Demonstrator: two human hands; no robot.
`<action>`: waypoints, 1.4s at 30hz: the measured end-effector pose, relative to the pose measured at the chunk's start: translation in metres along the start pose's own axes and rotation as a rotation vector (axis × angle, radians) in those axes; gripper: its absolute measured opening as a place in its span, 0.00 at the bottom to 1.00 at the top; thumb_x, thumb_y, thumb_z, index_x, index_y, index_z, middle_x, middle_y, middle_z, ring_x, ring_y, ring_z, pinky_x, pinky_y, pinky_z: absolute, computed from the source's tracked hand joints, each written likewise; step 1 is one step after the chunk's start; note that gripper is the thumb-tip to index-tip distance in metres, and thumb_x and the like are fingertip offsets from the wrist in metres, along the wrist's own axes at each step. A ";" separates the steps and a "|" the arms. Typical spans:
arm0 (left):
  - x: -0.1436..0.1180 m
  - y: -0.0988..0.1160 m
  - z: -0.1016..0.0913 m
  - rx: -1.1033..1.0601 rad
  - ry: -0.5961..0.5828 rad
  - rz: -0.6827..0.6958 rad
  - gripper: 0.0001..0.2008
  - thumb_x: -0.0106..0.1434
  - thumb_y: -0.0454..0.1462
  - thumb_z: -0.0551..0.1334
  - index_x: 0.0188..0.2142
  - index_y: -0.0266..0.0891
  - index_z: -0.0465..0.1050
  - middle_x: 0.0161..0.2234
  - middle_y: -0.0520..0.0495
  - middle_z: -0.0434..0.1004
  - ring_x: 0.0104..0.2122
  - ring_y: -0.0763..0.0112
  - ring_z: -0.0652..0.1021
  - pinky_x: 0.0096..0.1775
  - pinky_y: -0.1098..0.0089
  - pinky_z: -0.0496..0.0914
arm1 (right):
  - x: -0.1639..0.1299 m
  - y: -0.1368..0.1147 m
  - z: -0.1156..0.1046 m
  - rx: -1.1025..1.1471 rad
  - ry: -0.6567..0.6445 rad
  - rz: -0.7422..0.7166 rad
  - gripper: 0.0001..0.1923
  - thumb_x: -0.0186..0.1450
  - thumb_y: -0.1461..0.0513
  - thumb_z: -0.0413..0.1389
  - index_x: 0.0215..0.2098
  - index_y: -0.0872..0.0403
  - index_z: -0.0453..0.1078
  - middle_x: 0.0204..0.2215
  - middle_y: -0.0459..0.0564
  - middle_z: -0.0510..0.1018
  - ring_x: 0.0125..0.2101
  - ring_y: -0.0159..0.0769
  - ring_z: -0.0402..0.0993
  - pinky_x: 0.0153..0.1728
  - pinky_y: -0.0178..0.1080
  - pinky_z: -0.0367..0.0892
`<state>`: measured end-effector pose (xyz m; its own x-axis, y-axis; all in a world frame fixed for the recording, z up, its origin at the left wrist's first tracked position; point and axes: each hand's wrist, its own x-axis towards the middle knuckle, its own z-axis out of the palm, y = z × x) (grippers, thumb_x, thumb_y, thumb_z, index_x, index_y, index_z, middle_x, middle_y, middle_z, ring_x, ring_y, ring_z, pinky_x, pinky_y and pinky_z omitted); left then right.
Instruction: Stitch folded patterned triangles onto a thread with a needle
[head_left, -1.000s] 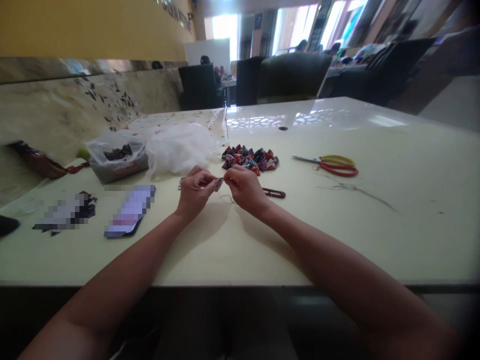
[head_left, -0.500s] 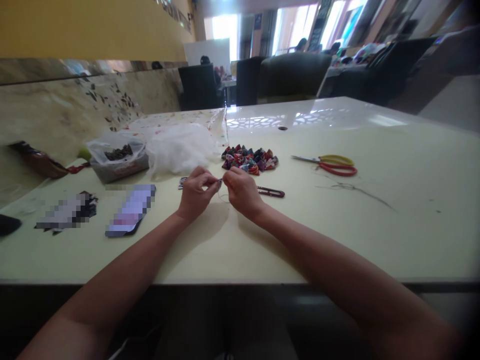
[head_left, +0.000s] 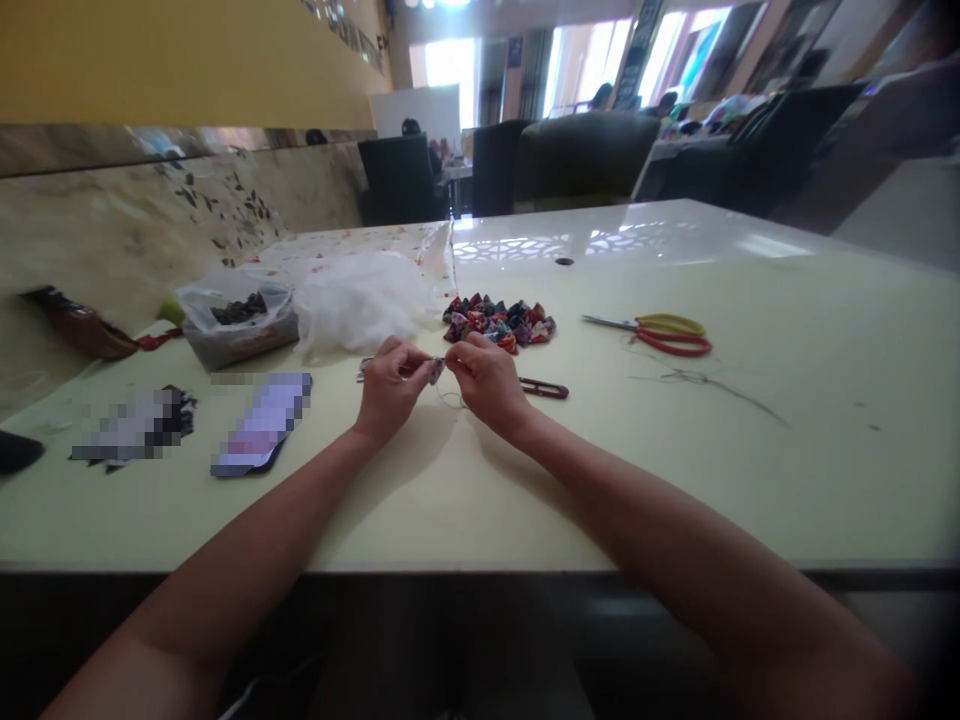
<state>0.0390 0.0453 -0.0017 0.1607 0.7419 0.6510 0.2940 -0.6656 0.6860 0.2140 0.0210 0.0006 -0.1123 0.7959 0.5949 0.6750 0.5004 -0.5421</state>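
Observation:
My left hand [head_left: 392, 388] pinches a small piece of patterned fabric [head_left: 437, 371] between thumb and forefinger. Close against it, my right hand [head_left: 486, 380] has its fingertips pressed together at the fabric's edge; what they hold is too small to make out. A thin thread [head_left: 450, 397] loops down below the fingers. Just beyond the hands lies a pile of small folded pieces of colourful cloth [head_left: 499, 322]. Dark red thread snips [head_left: 546, 389] stick out from behind my right hand. Part of another patterned piece [head_left: 363, 369] shows beside my left hand.
Scissors with yellow and red handles [head_left: 667, 333] lie right, near loose threads [head_left: 709, 383]. Leftward are white stuffing [head_left: 360, 300], a plastic bag of dark bits [head_left: 240, 330], a phone [head_left: 262, 423] and blurred dark-edged pieces [head_left: 139, 430]. Chairs [head_left: 589, 160] stand beyond the table.
The fingertips of both hands have shifted slightly, and a bit more of the fabric and thread loop shows. The view has tilted a little; the things on the table stay put.

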 end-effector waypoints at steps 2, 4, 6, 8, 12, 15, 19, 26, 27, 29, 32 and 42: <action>0.000 -0.001 0.000 0.001 0.004 -0.007 0.08 0.63 0.39 0.71 0.30 0.39 0.79 0.33 0.50 0.75 0.27 0.74 0.77 0.33 0.71 0.77 | 0.000 0.001 0.000 -0.002 0.000 0.001 0.10 0.71 0.67 0.54 0.32 0.54 0.74 0.33 0.50 0.72 0.35 0.37 0.71 0.38 0.38 0.61; 0.000 -0.001 0.000 0.004 0.005 -0.016 0.07 0.63 0.39 0.71 0.30 0.39 0.79 0.33 0.50 0.75 0.28 0.75 0.77 0.33 0.71 0.77 | 0.000 0.001 0.000 0.002 0.000 0.002 0.10 0.71 0.67 0.55 0.32 0.54 0.74 0.33 0.50 0.73 0.35 0.37 0.71 0.37 0.37 0.61; 0.000 -0.001 -0.001 0.006 0.006 -0.023 0.07 0.62 0.38 0.71 0.30 0.39 0.80 0.33 0.50 0.75 0.28 0.75 0.77 0.34 0.71 0.77 | 0.000 0.001 -0.001 0.007 -0.001 0.003 0.10 0.71 0.67 0.55 0.32 0.54 0.74 0.33 0.50 0.73 0.35 0.37 0.71 0.37 0.37 0.61; 0.001 0.000 -0.001 0.005 0.010 -0.030 0.07 0.62 0.38 0.72 0.30 0.38 0.80 0.33 0.50 0.75 0.27 0.75 0.77 0.34 0.71 0.77 | 0.000 0.001 -0.001 0.010 -0.006 0.002 0.10 0.71 0.67 0.55 0.32 0.54 0.74 0.33 0.50 0.73 0.35 0.37 0.71 0.37 0.37 0.61; 0.001 -0.001 -0.001 -0.012 0.004 -0.025 0.07 0.62 0.39 0.71 0.31 0.38 0.80 0.33 0.50 0.75 0.27 0.75 0.77 0.33 0.72 0.76 | 0.000 0.000 -0.001 0.018 -0.019 0.000 0.10 0.70 0.68 0.54 0.31 0.54 0.73 0.33 0.50 0.73 0.34 0.36 0.70 0.37 0.37 0.61; 0.000 -0.001 0.000 0.012 -0.006 0.019 0.07 0.63 0.38 0.71 0.31 0.38 0.80 0.33 0.49 0.74 0.28 0.74 0.77 0.33 0.72 0.76 | 0.000 -0.001 0.000 0.020 -0.015 -0.010 0.11 0.70 0.68 0.53 0.29 0.54 0.71 0.31 0.50 0.72 0.33 0.36 0.69 0.36 0.37 0.60; -0.003 0.002 0.002 0.059 -0.029 0.102 0.05 0.63 0.36 0.69 0.30 0.39 0.80 0.32 0.49 0.74 0.29 0.73 0.77 0.33 0.71 0.75 | -0.002 -0.001 0.003 0.019 -0.002 -0.034 0.12 0.69 0.69 0.52 0.28 0.54 0.69 0.30 0.49 0.70 0.32 0.36 0.67 0.36 0.38 0.60; -0.004 0.002 0.004 -0.007 0.013 -0.040 0.07 0.62 0.39 0.71 0.31 0.38 0.81 0.31 0.49 0.76 0.29 0.72 0.78 0.34 0.68 0.74 | -0.002 0.001 0.005 0.094 0.051 -0.025 0.12 0.69 0.68 0.54 0.28 0.54 0.72 0.30 0.49 0.71 0.33 0.36 0.69 0.36 0.37 0.62; -0.004 0.002 0.003 -0.041 0.010 -0.092 0.08 0.62 0.40 0.72 0.31 0.38 0.81 0.30 0.48 0.77 0.29 0.71 0.78 0.35 0.68 0.74 | -0.001 0.001 0.005 0.118 0.055 -0.021 0.12 0.69 0.68 0.54 0.28 0.54 0.73 0.30 0.49 0.71 0.32 0.35 0.69 0.36 0.37 0.62; -0.005 0.002 0.003 -0.126 -0.012 -0.198 0.10 0.61 0.42 0.72 0.31 0.37 0.80 0.30 0.47 0.79 0.29 0.69 0.80 0.36 0.66 0.75 | 0.000 0.003 0.004 0.167 0.055 -0.014 0.11 0.68 0.69 0.56 0.29 0.54 0.74 0.29 0.48 0.71 0.32 0.34 0.70 0.36 0.37 0.63; -0.005 0.004 0.003 -0.240 -0.043 -0.301 0.11 0.60 0.43 0.73 0.33 0.36 0.79 0.29 0.47 0.82 0.29 0.68 0.81 0.37 0.65 0.76 | 0.002 0.006 0.002 0.230 0.046 -0.003 0.10 0.67 0.69 0.58 0.29 0.54 0.77 0.29 0.47 0.72 0.31 0.33 0.71 0.36 0.36 0.64; 0.002 0.005 -0.002 -0.368 -0.121 -0.389 0.12 0.56 0.43 0.75 0.32 0.36 0.81 0.27 0.47 0.83 0.28 0.70 0.80 0.36 0.67 0.75 | 0.009 0.014 -0.008 0.355 -0.057 0.017 0.09 0.67 0.67 0.61 0.30 0.53 0.82 0.29 0.46 0.74 0.31 0.31 0.70 0.37 0.37 0.65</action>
<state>0.0387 0.0432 0.0041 0.2196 0.9284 0.2998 0.0080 -0.3090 0.9510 0.2287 0.0329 0.0033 -0.1499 0.8179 0.5555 0.3833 0.5660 -0.7298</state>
